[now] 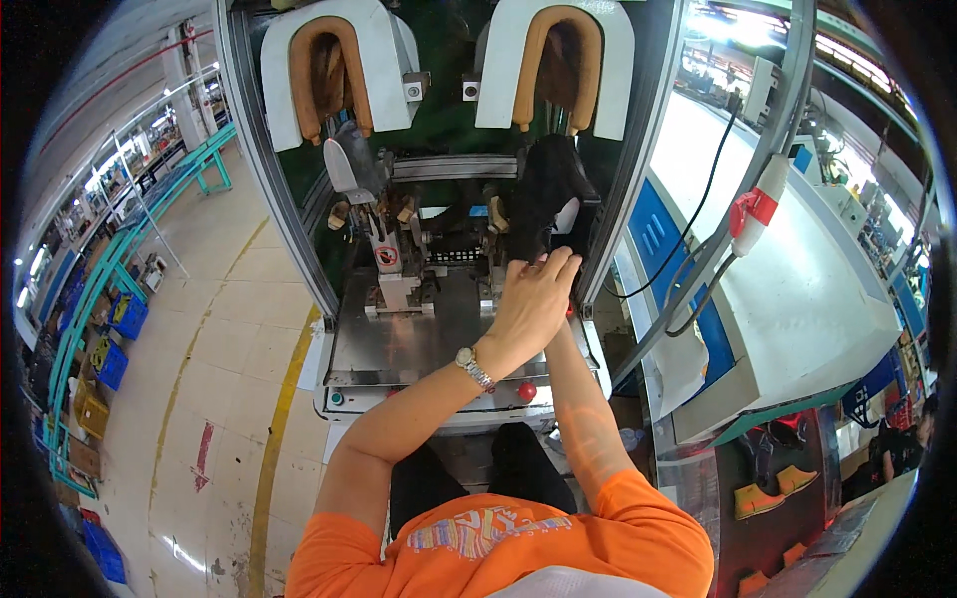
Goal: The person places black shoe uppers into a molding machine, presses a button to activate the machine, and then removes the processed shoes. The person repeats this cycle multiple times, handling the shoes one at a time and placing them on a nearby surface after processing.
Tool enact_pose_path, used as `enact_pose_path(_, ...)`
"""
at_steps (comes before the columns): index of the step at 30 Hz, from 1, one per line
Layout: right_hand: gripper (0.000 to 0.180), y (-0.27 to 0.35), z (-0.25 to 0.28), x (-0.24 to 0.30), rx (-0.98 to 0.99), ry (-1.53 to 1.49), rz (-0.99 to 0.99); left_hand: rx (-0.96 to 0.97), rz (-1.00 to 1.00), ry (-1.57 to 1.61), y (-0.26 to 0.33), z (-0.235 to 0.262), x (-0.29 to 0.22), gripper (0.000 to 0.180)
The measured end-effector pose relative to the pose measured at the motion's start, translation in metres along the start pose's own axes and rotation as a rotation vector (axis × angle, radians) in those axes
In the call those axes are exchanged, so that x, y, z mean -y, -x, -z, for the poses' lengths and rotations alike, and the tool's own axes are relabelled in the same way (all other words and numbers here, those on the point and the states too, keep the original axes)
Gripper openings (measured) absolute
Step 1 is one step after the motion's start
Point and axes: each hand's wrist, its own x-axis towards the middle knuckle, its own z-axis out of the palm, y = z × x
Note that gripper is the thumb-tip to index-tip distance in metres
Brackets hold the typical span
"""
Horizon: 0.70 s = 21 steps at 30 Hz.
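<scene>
From the head view, my left hand (528, 304) reaches forward over the machine's steel worktop (399, 344), fingers curled against the base of the black shoe (546, 189) mounted on the right station. My right hand is hidden beneath the left, so I cannot tell its grip. The left station (384, 254) stands bare.

The machine's tray (399, 344) is smooth, dull-shining metal; the shoe (543, 184) looks matt black; the wristwatch (475, 369) band gleams metallic.
</scene>
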Motion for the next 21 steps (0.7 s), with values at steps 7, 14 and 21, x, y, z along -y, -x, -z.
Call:
enact_pose_path(7, 0.026, -0.018, 0.015, -0.006, -0.045, -0.029, 0.037, -0.031, 0.028, 0.017, 0.013, -0.014, 0.007, 0.052)
enact_pose_path(14, 0.025, -0.017, 0.035, -0.001, -0.080, 0.010, 0.063, 0.012, 0.067, 0.028, 0.013, -0.024, 0.003, 0.056)
enact_pose_path(21, 0.023, -0.008, 0.046, -0.003, -0.097, 0.043, 0.096, 0.035, 0.099, 0.065, 0.013, -0.027, 0.001, 0.055)
